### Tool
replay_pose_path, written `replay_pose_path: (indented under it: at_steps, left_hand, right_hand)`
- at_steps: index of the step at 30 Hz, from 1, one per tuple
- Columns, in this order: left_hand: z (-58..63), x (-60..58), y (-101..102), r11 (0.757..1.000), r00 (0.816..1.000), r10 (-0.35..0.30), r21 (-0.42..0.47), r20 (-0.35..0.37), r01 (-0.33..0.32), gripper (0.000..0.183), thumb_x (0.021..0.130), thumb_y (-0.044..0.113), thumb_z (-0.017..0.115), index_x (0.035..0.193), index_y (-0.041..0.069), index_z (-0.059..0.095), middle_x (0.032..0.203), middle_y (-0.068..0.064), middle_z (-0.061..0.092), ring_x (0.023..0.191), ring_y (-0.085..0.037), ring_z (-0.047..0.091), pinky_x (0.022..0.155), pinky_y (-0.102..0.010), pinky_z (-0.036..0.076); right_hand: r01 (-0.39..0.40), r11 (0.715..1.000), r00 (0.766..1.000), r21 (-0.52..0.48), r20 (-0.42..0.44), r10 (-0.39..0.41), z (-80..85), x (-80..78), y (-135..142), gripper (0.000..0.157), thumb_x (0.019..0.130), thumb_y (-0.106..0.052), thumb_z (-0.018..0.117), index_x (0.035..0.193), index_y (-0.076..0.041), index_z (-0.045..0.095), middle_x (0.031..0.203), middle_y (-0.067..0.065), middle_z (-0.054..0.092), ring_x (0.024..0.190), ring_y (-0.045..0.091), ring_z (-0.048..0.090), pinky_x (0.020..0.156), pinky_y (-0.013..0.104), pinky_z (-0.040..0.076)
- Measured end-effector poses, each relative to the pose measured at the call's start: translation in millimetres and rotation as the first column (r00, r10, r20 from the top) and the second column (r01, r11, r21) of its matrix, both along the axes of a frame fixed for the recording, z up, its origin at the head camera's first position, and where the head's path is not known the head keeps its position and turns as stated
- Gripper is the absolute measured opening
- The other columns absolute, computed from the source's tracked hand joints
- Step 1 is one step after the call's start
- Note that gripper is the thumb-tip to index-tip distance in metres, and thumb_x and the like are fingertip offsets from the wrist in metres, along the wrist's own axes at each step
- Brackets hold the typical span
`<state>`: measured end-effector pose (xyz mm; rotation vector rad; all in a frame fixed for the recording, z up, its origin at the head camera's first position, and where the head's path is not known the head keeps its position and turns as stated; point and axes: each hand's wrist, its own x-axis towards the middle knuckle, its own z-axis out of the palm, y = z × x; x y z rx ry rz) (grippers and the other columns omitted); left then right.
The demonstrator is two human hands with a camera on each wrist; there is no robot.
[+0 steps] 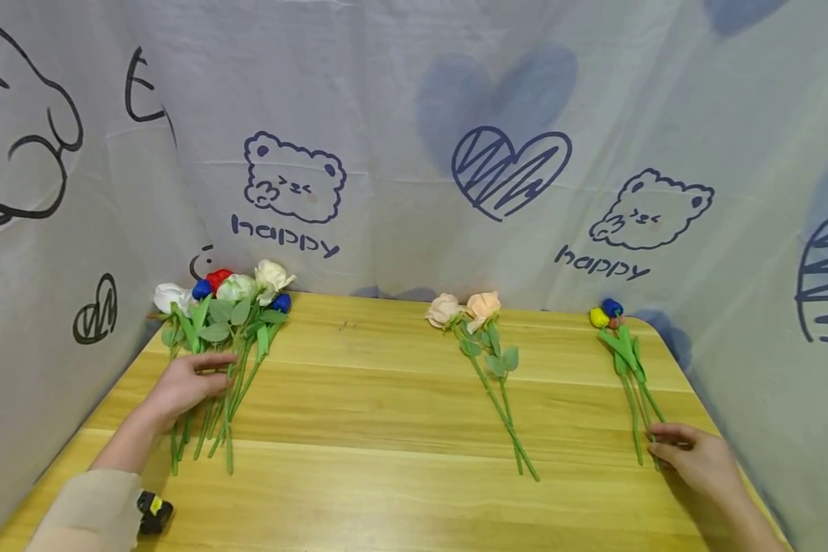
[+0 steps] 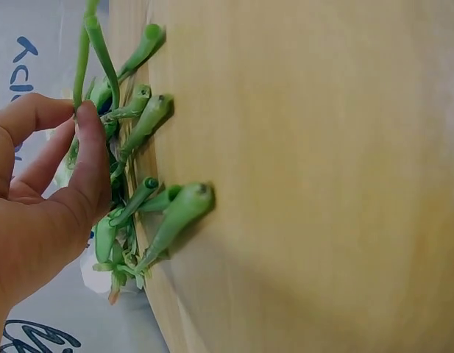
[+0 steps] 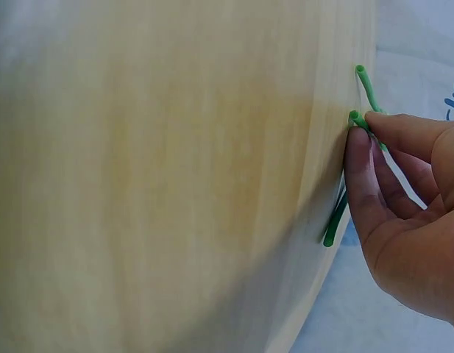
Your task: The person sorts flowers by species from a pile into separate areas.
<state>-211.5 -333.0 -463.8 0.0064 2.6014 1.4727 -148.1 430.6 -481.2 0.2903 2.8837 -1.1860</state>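
Note:
On the left lies a bunch of artificial flowers with white, cream, pale green, red and blue heads. My left hand (image 1: 189, 386) is over its stems. In the left wrist view, thumb and forefinger pinch one thin green flower stem (image 2: 82, 70); the other stem ends (image 2: 190, 213) point towards the camera. Which head the pinched stem bears is unclear. On the right, my right hand (image 1: 704, 464) pinches the lower end of a tulip stem (image 3: 357, 118). The tulips there have a yellow head (image 1: 599, 317), a blue head (image 1: 612, 308) and a partly hidden pinkish one.
Two peach roses (image 1: 483, 308) with crossed stems lie at the middle of the wooden table (image 1: 359, 491). A small black and yellow object (image 1: 155, 512) sits near the left sleeve. A white cloth (image 1: 386, 153) printed with bears and hearts hangs behind and at the sides.

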Motion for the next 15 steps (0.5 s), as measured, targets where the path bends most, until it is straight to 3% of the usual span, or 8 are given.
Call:
replay_pose_path:
  at_steps: [10, 15]
  left_hand:
    - [1.0, 1.5, 0.7, 0.999, 0.999, 0.032, 0.011, 0.01, -0.032, 0.054, 0.103, 0.012, 0.061, 0.153, -0.005, 0.046, 0.145, -0.032, 0.054, 0.089, -0.013, 0.067, 0.073, -0.032, 0.056]
    - [0.0, 4.1, 0.9, 0.998, 0.999, 0.05, 0.032, 0.006, -0.051, 0.055, 0.104, 0.014, 0.061, 0.154, -0.003, 0.045, 0.144, -0.033, 0.055, 0.091, -0.014, 0.067, 0.073, -0.033, 0.056]
  right_hand:
    - [-0.018, 1.0, 1.0, 0.013, 0.025, 0.018, 3.9, -0.5, -1.2, 0.038, 0.098, -0.01, 0.071, 0.128, 0.012, 0.065, 0.104, 0.018, 0.076, 0.074, 0.005, 0.07, 0.066, 0.027, 0.061]
    - [-0.008, 1.0, 0.997, 0.018, 0.071, 0.006, 7.4, -3.1, -1.9, 0.046, 0.1, -0.022, 0.071, 0.132, 0.01, 0.064, 0.111, 0.019, 0.075, 0.077, 0.01, 0.07, 0.066, 0.027, 0.059]
